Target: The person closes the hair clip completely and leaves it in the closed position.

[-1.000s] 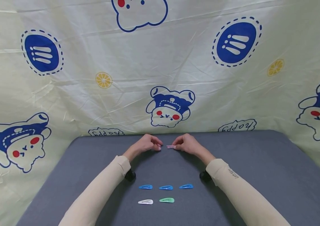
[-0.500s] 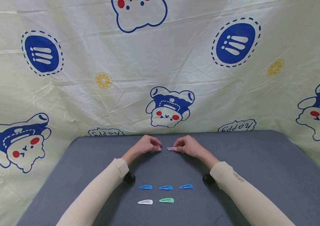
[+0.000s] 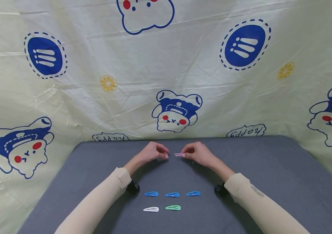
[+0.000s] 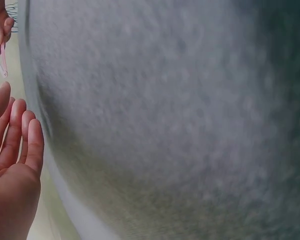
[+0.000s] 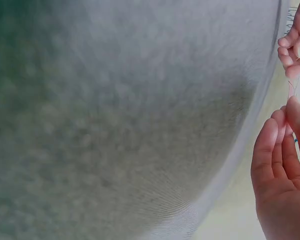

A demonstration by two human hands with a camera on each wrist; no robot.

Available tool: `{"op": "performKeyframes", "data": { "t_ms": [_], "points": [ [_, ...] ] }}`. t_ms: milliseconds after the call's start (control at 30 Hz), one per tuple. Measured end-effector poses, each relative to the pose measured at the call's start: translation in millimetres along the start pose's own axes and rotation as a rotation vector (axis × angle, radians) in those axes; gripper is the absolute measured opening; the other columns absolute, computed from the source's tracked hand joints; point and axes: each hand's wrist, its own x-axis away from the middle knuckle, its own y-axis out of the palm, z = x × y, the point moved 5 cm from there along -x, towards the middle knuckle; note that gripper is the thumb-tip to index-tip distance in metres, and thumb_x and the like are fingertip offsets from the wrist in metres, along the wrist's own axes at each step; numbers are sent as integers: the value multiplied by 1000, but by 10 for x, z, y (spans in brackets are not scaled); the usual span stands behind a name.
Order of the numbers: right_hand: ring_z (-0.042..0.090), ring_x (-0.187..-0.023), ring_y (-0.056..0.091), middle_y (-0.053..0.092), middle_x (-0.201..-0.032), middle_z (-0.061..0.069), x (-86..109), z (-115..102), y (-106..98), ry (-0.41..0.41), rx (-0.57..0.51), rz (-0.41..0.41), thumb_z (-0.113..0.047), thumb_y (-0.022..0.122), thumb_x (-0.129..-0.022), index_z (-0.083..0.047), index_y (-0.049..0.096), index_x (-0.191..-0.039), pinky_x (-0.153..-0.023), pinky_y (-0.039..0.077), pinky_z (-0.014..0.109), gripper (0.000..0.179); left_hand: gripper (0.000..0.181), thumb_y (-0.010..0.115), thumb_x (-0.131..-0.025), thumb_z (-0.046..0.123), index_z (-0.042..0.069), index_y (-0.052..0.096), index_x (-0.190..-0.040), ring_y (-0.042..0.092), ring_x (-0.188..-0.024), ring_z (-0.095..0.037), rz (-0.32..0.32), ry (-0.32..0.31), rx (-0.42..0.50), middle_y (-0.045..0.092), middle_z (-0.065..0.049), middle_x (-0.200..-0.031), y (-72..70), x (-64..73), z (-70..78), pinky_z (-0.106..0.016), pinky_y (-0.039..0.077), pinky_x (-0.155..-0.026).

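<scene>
My right hand [image 3: 199, 154] pinches a pink snap hair clip [image 3: 179, 154] between thumb and fingertips, its free end pointing toward my left hand [image 3: 151, 152]. In the left wrist view the clip [image 4: 3, 62] looks slightly spread, its two layers apart at one end. The left hand [image 4: 15, 165] holds nothing; its fingers are loosely bent and the thumb stands apart from them. A small gap separates the left fingertips from the clip. Both hands are over the far part of the grey table [image 3: 242, 156].
Nearer to me lie three blue hair clips [image 3: 172, 194] in a row. A white clip [image 3: 151, 209] and a green clip [image 3: 173, 207] lie in front of them. Behind the table's far edge hangs a pale curtain [image 3: 136, 110] with printed cartoons.
Both hands have come slightly toward me, with the pink clip still pinched in the right. The right forearm has swung a little outward. The clips on the table have stayed put.
</scene>
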Motion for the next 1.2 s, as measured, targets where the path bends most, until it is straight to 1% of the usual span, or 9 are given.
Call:
{"op": "performKeyframes", "data": {
  "t_ms": [200, 400, 567, 700, 867, 967, 1067, 1200],
  "points": [
    [19, -76, 55, 66, -84, -2, 80, -57, -7, -21, -18, -4, -12, 72, -91, -13, 76, -95, -68, 47, 33, 6, 23, 71, -90, 10, 3, 72, -113, 57, -87, -20, -3, 30, 29, 70, -3, -102, 5, 46, 49, -33, 48, -77],
    [18, -78, 57, 67, -86, -2, 185, -112, -18, -15, -36, 33, -13, 71, -91, -14, 75, -95, -71, 49, 33, 5, 25, 71, -90, 11, 3, 72, -114, 57, -88, -21, -6, 36, 12, 69, -2, -102, 6, 125, 101, -32, 47, -76],
    [18, -79, 58, 67, -89, -2, 295, -156, -22, -16, -71, 67, -11, 70, -92, -14, 75, -96, -72, 50, 33, 7, 24, 72, -90, 13, 4, 72, -113, 57, -88, -19, -7, 56, -4, 70, -3, -103, 20, 194, 113, -31, 47, -75],
    [18, -79, 58, 68, -91, 1, 372, -213, -21, -26, -85, 97, -11, 71, -92, -14, 75, -97, -71, 51, 33, 7, 25, 73, -90, 13, 3, 72, -112, 58, -87, -19, 10, 84, -8, 70, -3, -100, 22, 248, 139, -32, 47, -76],
    [18, -78, 58, 69, -92, 6, 475, -294, -33, -41, -88, 144, -12, 70, -92, -15, 74, -98, -69, 50, 32, 8, 25, 73, -89, 13, 2, 72, -112, 58, -86, -19, 43, 111, -31, 68, 0, -94, 30, 336, 222, -33, 48, -80],
    [18, -78, 58, 69, -92, 5, 547, -346, -43, -53, -91, 165, -14, 71, -92, -16, 74, -99, -69, 51, 32, 8, 26, 74, -89, 14, 2, 72, -113, 59, -87, -18, 58, 119, -33, 68, 1, -93, 37, 395, 268, -33, 49, -80],
    [18, -79, 58, 69, -94, 5, 621, -396, -51, -66, -99, 174, -14, 70, -92, -17, 73, -100, -70, 51, 32, 9, 28, 75, -88, 13, 2, 72, -113, 60, -87, -18, 69, 140, -24, 68, 1, -93, 44, 454, 320, -33, 50, -81],
    [18, -80, 58, 68, -94, 1, 709, -452, -66, -76, -107, 191, -14, 70, -92, -19, 73, -101, -71, 51, 31, 10, 26, 76, -87, 13, 3, 72, -111, 61, -86, -18, 85, 164, -4, 69, 1, -94, 54, 545, 403, -33, 51, -80]
  ]
}}
